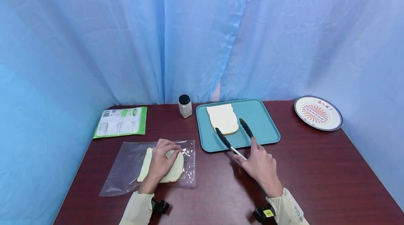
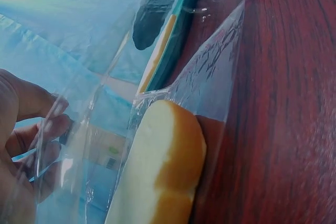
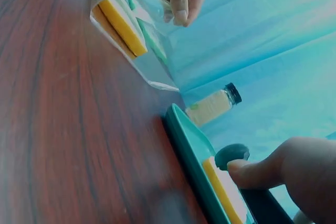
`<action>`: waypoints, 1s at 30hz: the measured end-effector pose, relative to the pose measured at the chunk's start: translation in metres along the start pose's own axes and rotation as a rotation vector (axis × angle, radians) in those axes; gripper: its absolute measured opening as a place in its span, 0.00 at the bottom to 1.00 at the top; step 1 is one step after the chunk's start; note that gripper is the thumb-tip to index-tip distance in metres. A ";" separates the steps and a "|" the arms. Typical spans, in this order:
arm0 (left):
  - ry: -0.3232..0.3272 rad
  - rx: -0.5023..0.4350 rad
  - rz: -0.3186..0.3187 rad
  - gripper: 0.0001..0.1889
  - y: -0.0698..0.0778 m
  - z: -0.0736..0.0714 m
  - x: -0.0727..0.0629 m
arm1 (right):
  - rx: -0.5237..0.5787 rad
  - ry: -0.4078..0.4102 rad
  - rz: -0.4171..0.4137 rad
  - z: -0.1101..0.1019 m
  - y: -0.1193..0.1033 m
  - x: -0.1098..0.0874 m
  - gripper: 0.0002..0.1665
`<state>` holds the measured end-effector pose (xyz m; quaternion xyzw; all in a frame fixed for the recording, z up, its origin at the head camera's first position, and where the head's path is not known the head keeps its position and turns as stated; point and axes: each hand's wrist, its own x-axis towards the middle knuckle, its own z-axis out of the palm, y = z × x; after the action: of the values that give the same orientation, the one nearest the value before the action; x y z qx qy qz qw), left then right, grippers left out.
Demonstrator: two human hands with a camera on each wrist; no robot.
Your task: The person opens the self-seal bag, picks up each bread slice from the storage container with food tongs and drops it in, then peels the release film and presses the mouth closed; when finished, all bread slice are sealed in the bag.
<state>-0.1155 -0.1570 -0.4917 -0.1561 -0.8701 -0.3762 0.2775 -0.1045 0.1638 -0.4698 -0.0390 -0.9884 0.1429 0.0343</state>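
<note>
In the head view, my left hand (image 1: 161,160) pinches the top film of a clear plastic bag (image 1: 116,177), lifting it above the table. Inside the bag lies a slice of bread (image 1: 177,169); its brown crust shows close up in the left wrist view. My right hand (image 1: 261,166) holds a pair of tongs (image 1: 223,138) with black tips and metal arms, spread apart. Those tips hang over the near part of a teal tray (image 1: 254,114), one on each side of a second bread slice (image 1: 222,118) lying flat there.
A white patterned plate (image 1: 334,117) sits at the back right of the dark red table (image 1: 315,176). Behind the bag are a green-and-white packet (image 1: 121,122) and a small jar (image 1: 185,109) with a black lid. Blue curtains (image 1: 126,42) border the back and sides.
</note>
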 end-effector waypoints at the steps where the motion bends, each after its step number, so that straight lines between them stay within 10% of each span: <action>1: -0.001 0.000 0.000 0.08 0.000 0.000 0.000 | 0.000 -0.006 0.008 0.000 -0.002 0.000 0.59; 30: -0.002 -0.004 0.005 0.08 0.001 -0.001 0.000 | -0.015 -0.029 0.132 0.013 -0.043 0.001 0.62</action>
<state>-0.1148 -0.1569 -0.4903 -0.1592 -0.8691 -0.3773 0.2774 -0.1093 0.1197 -0.4697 -0.1024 -0.9851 0.1380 0.0103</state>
